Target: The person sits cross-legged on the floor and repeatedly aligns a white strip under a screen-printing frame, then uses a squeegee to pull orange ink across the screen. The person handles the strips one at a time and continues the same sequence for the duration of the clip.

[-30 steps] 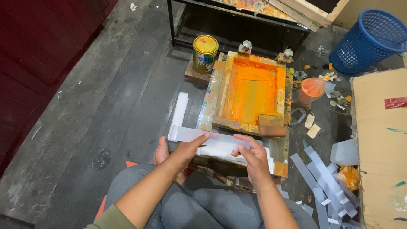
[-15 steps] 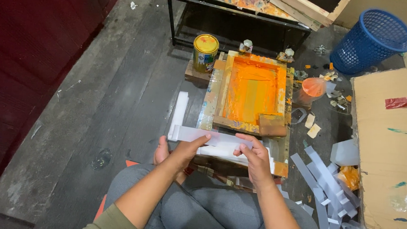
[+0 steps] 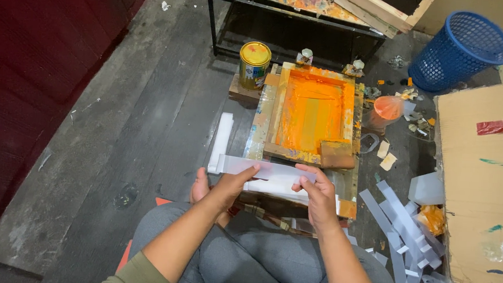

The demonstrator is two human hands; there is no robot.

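Note:
I sit on the floor with a long white plastic strip (image 3: 273, 171) held level in front of my knees. My left hand (image 3: 226, 186) pinches it near its left part, thumb on top. My right hand (image 3: 317, 194) grips its right part with curled fingers. More white strips (image 3: 277, 189) lie stacked just under it. Right beyond the strip stands a wooden screen-printing frame (image 3: 316, 110) coated in orange ink, with a brown squeegee block (image 3: 337, 154) resting at its near right corner.
A yellow-lidded tin (image 3: 254, 64) stands left of the frame. An orange ink bag (image 3: 386, 111) and scraps lie to its right. A blue mesh basket (image 3: 460, 52), a cardboard box (image 3: 481, 182), loose white strips (image 3: 402, 224) and a black metal table frame (image 3: 292, 17) surround me.
Hands and strip stay almost where they were; my right fingers have shifted slightly along the strip.

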